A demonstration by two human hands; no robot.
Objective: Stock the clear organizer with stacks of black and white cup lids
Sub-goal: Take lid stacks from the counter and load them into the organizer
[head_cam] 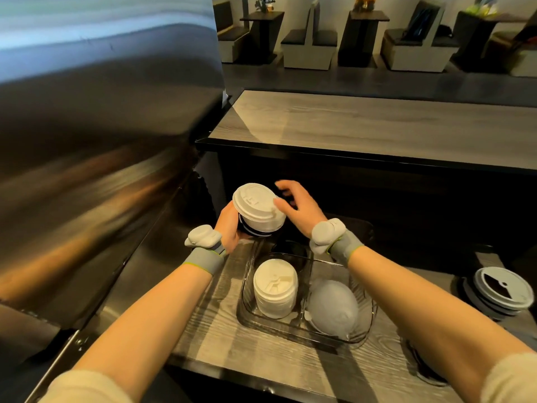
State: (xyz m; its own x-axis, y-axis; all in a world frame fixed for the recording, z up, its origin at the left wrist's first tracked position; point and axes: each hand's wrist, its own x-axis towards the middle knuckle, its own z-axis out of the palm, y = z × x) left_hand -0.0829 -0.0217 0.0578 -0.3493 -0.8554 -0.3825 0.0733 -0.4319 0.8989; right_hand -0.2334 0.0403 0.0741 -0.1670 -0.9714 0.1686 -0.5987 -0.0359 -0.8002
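Observation:
My left hand (229,225) grips a stack of white lids (258,209) from its left side, with black lids showing under the white ones, held above the back of the clear organizer (247,289). My right hand (299,207) hovers at the stack's right, fingers spread, fingertips touching the top lid's rim. Inside the organizer a white lid stack (275,287) stands in the front left compartment and a grey domed stack (334,306) lies in the front right one. A dark lid stack (290,251) sits in a back compartment.
A stack of grey and black lids (499,292) stands on the wooden counter (209,330) at the right. A steel appliance (96,170) rises close on the left. A raised wood ledge (377,126) runs behind, with café seating beyond.

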